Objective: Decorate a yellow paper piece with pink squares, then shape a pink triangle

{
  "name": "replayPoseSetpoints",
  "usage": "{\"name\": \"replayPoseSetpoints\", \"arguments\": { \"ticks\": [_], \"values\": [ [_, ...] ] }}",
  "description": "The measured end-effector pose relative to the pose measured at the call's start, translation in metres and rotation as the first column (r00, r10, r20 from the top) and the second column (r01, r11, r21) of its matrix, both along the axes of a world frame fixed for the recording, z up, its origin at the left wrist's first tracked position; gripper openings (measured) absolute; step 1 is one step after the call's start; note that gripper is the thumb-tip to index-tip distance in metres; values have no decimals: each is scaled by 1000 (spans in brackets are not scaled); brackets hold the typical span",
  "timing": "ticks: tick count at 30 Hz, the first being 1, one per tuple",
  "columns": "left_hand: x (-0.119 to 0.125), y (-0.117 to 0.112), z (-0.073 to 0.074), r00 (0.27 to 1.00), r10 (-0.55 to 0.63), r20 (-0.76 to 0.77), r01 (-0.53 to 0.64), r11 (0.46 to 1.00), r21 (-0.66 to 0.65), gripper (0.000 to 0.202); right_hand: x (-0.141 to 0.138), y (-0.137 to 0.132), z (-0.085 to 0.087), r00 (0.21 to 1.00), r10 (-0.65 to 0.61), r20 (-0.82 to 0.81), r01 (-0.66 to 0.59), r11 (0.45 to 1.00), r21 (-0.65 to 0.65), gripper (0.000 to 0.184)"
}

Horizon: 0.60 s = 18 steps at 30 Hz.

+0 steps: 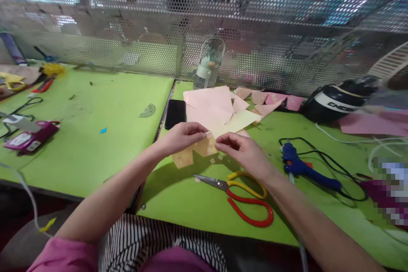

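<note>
My left hand (pixel 186 137) is closed, fingertips pinching the upper edge of an orange-yellow paper strip (pixel 183 158) cut into pointed or notched pieces. On the strip's other side, my right hand (pixel 240 149) also pinches it between thumb and fingers. Just beyond the hands lie pale pink paper sheets (pixel 208 104) and a pale yellow sheet (pixel 240 121). Small paper scraps (pixel 213 161) rest below the strip. Scissors (pixel 218 183) with one yellow and one red handle lie open nearer my body, their tips pointing left.
A black phone (pixel 175 112) and a clear water bottle (pixel 207 70) stand beyond my left hand. To the right are a blue glue gun (pixel 307 171) with its cord and a black bottle (pixel 334 101). A magenta power strip (pixel 32 137) lies left. Perforated metal panel (pixel 143 51) closes the back.
</note>
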State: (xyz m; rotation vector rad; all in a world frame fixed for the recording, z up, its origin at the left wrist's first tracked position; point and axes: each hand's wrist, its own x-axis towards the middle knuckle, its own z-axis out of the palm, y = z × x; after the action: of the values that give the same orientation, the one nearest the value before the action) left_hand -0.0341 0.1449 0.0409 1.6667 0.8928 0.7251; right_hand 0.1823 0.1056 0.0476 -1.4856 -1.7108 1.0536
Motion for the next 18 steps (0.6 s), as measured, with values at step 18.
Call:
{"name": "replayPoseSetpoints", "arguments": {
  "ticks": [18],
  "values": [
    [-2, 9, -11, 984, 173, -31, -174, 985, -15, 50, 198, 78, -7, 788, -600, -137, 601, 798, -42, 37]
  ]
}}
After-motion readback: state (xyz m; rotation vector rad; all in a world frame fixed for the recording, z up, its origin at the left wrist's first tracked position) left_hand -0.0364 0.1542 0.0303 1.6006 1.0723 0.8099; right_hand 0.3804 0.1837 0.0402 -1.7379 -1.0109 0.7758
